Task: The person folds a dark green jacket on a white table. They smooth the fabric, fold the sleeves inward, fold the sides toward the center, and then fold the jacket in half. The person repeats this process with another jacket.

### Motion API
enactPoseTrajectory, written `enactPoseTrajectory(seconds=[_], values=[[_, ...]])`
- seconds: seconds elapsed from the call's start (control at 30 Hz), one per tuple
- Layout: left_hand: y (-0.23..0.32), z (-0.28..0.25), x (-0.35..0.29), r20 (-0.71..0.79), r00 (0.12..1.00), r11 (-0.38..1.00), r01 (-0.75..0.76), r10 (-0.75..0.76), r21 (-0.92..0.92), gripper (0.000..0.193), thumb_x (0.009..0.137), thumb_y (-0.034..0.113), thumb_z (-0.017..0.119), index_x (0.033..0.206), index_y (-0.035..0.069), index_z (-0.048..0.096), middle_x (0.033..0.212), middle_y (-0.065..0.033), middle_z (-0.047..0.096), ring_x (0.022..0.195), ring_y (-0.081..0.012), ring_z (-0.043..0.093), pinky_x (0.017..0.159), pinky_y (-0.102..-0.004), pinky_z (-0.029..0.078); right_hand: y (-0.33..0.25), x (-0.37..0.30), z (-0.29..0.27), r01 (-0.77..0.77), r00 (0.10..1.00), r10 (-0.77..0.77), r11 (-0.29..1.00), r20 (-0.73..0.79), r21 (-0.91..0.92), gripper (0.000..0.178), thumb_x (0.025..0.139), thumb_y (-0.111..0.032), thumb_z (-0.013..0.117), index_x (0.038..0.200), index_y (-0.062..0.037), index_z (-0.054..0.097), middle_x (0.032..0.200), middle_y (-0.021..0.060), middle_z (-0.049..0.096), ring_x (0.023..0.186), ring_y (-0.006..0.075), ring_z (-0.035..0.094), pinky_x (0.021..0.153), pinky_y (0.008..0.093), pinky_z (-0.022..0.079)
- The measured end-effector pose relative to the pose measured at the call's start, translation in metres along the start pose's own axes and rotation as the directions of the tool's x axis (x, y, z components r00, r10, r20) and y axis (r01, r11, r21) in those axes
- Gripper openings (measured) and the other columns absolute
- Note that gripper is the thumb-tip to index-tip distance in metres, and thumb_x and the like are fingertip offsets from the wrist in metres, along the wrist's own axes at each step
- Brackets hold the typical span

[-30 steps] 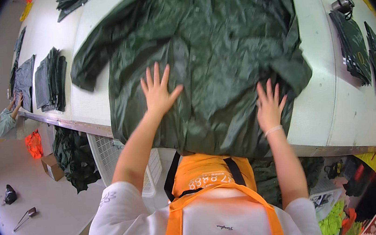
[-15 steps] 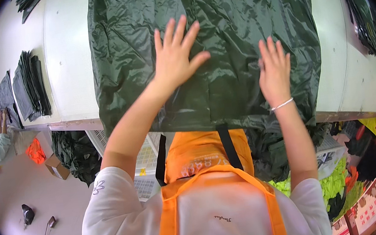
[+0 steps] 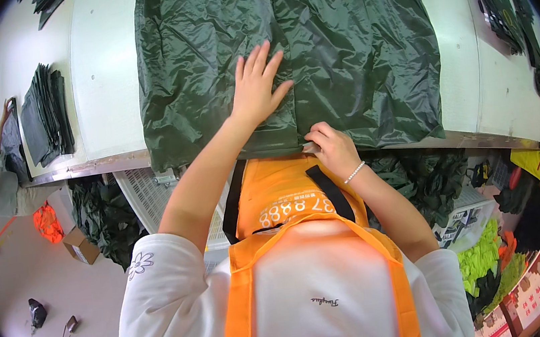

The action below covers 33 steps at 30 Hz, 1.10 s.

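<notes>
Dark green shiny cloth lies spread and creased over the white table, with a seam running down its middle. My left hand rests flat on it, fingers spread, just left of the seam. At the near hem, by the foot of the seam, my right hand has its fingers bent together in a pinch. A small greyish bit shows at those fingertips; whether it is a tool or a fold of the hem, I cannot tell.
Stacked dark green pieces lie on the table's left; more dark pieces lie at right. Beneath the table edge are white crates and heaped dark cloth. A cardboard box stands on the floor. Other people work at both sides.
My right hand has come down and left from the cloth's right part to the near hem, its fingers closing. The cloth's near edge sits farther from me. My left hand stays flat.
</notes>
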State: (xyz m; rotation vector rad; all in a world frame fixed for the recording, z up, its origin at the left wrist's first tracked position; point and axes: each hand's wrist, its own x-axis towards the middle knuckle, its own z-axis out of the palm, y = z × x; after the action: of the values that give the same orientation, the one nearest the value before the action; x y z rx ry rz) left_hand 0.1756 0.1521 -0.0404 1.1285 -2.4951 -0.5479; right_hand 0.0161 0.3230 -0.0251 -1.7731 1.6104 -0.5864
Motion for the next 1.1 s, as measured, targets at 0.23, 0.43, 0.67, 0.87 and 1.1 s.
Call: enactPoseTrajectory(seconds=[0.23,0.43,0.67,0.87,1.1], values=[[0.023,-0.011,-0.053,0.155,0.988,0.963,0.029,0.013,-0.267,0.037,0.086,0.017,0.06,0.122,0.01,0.056,0.139,-0.0108,0.045,0.13,-0.0317,0.039,0.109,-0.0494,0.025,0.027,0.006,-0.013,-0.443,0.889,0.41,0.656,0.205,0.61,0.013,0.082,-0.012,0.069,0.086,-0.0001,0.064,0.07,-0.0003,0.058,0.06,0.0092,0.049,0.056,0.0243,0.041],[0.058,-0.025,-0.036,0.054,0.999,0.863,0.027,0.0,-0.504,0.034,0.082,0.02,0.066,0.114,0.009,0.062,0.129,-0.0106,0.054,0.128,-0.0281,0.042,0.111,-0.0491,0.021,0.016,0.017,-0.062,-0.55,0.795,0.504,0.362,0.338,0.753,0.018,0.086,-0.024,0.067,0.086,-0.0086,0.059,0.064,-0.0083,0.047,0.047,0.0008,0.036,0.042,0.0188,0.027],[0.078,-0.026,-0.015,0.098,0.982,0.703,0.183,-0.16,-0.688,0.019,0.08,0.015,0.069,0.095,0.004,0.067,0.091,-0.006,0.068,0.095,-0.0179,0.062,0.113,-0.0503,0.015,-0.011,0.017,-0.089,-0.382,0.878,0.456,0.483,0.146,0.788,0.013,0.086,-0.016,0.067,0.089,-0.0045,0.062,0.071,-0.0076,0.053,0.057,-0.0008,0.041,0.05,0.0163,0.031],[0.09,-0.038,-0.006,0.03,0.99,0.707,0.118,-0.135,-0.697,0.013,0.077,0.017,0.071,0.085,0.007,0.069,0.083,-0.0036,0.066,0.091,-0.0172,0.061,0.112,-0.0475,0.019,-0.009,0.012,-0.089,-0.175,0.943,0.328,0.61,-0.046,0.773,0.015,0.085,-0.007,0.067,0.097,-0.0006,0.064,0.08,-0.0058,0.057,0.063,0.0004,0.044,0.058,0.0169,0.037],[0.11,-0.043,-0.001,-0.034,0.998,0.856,-0.061,0.051,-0.513,0.011,0.072,0.014,0.072,0.081,0.008,0.068,0.074,-0.0007,0.059,0.084,-0.0159,0.057,0.11,-0.0449,0.023,-0.032,0.017,-0.129,-0.032,0.97,0.114,0.937,-0.216,0.349,0.013,0.079,-0.003,0.068,0.092,-0.0039,0.067,0.079,0.0007,0.061,0.059,0.0089,0.05,0.056,0.0233,0.042]])
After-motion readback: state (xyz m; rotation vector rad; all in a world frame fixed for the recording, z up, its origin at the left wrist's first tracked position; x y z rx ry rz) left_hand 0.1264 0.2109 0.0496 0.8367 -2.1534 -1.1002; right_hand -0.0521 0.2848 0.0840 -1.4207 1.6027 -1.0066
